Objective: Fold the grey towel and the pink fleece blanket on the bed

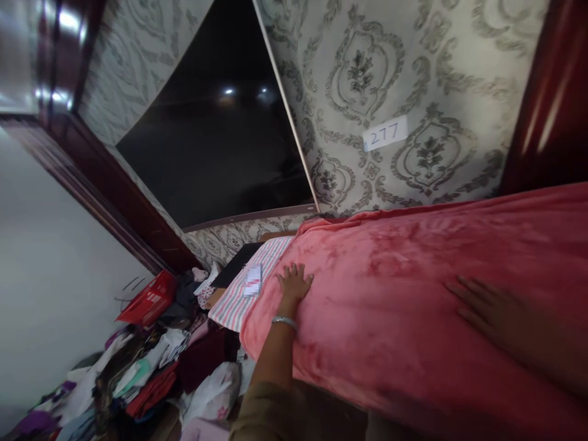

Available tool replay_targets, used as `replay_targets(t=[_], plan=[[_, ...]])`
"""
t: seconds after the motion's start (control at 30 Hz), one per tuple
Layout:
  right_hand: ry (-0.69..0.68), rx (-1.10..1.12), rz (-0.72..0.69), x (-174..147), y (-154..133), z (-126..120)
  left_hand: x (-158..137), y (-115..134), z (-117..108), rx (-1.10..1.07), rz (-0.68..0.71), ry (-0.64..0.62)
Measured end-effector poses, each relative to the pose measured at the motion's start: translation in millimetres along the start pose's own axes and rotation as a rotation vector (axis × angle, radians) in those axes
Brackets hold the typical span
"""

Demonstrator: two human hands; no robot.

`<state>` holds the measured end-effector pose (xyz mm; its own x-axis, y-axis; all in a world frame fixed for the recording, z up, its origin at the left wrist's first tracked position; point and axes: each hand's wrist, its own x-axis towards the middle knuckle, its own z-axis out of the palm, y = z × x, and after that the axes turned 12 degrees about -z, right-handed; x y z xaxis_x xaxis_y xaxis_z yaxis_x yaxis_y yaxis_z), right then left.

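A plush pink-red blanket (353,306) is spread over a long surface below the wall. On its left part my left hand (295,283) lies flat with the fingers apart, and a silvery bracelet circles that wrist. Farther right, my right hand (491,306) rests over the blanket, fingers stretched out and slightly blurred. Neither hand grips anything. From under the blanket's left end a striped cloth (229,306) in pink, white and grey sticks out. A small pale card-like item (252,280), partly pixelated, lies on the stripes.
Behind stands a large dark television (229,122) against patterned wallpaper. A paper label (384,133) reading 277 is stuck there. At the lower left lies a heap of clothes (156,373), with a red bag or box (149,300) beyond it. Dark red wood (551,92) borders the right.
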<state>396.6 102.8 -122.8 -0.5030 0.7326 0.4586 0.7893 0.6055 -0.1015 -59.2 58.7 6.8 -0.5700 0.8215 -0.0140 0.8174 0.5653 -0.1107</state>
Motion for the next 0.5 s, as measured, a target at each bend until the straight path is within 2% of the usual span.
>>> replay_targets(t=[0.1, 0.17, 0.23, 0.3, 0.37, 0.4, 0.5], plan=[[-0.102, 0.015, 0.033, 4.6, -9.7, -17.2, -1.8, 17.0, -19.7, 0.028, 0.006, 0.016], [-0.148, 0.026, 0.055, 8.5, -14.2, -26.8, -10.3, 39.7, -28.6, 0.028, 0.036, 0.055], [-0.205, 0.05, 0.069, 14.6, -16.0, -34.1, -25.3, 68.7, -30.3, 0.002, 0.154, 0.092], [-0.251, 0.096, 0.086, 22.9, -15.5, -39.3, -43.3, 97.9, -24.5, -0.052, 0.355, 0.113], [-0.227, 0.138, 0.086, 31.7, -14.4, -42.6, -59.3, 120.8, -13.5, -0.108, 0.516, 0.112], [-0.194, 0.149, 0.078, 35.4, -14.4, -43.5, -65.4, 128.7, -7.3, -0.132, 0.546, 0.114], [-0.139, 0.136, 0.059, 40.6, -17.5, -44.4, -74.6, 138.4, 8.1, -0.178, 0.506, 0.15]])
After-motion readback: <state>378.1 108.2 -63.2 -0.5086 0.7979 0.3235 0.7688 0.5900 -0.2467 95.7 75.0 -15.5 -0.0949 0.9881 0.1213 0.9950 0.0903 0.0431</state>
